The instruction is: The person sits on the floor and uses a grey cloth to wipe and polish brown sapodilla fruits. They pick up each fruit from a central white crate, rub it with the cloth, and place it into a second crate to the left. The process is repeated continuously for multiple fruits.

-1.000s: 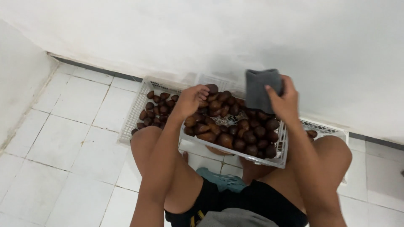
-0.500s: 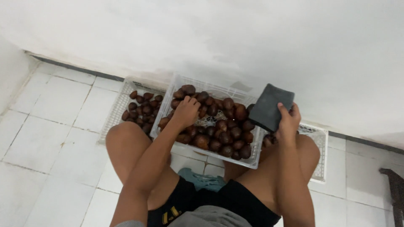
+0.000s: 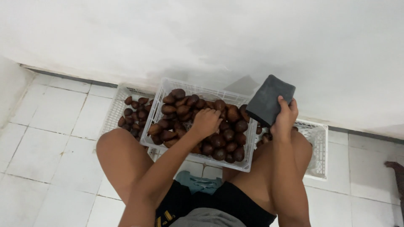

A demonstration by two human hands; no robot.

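Where the left hand sinks into the heap of brown, scaly fruits, its fingertips are buried, so whether the fingers have closed on a fruit cannot be told. The person's head and upper body lie outside the frame; only both forearms, the bare knees and dark shorts show. A dark shape at the right edge is cut off and too little of it shows to name.

The left arm reaches forward between the knees, wrist bent down, palm over the middle of the pile. The right hand is raised above the right knee, thumb and fingers clamped on the lower edge of a dark grey rectangular pad, which tilts up toward the white wall.

The fruits fill a white slatted plastic crate, which sits raised on the two crates beside it. To its left, partly under it, a second white crate holds a smaller batch of the same fruits. To the right, behind the right knee, a third white crate shows a few fruits near the wrist; the rest of its inside is hidden by the leg
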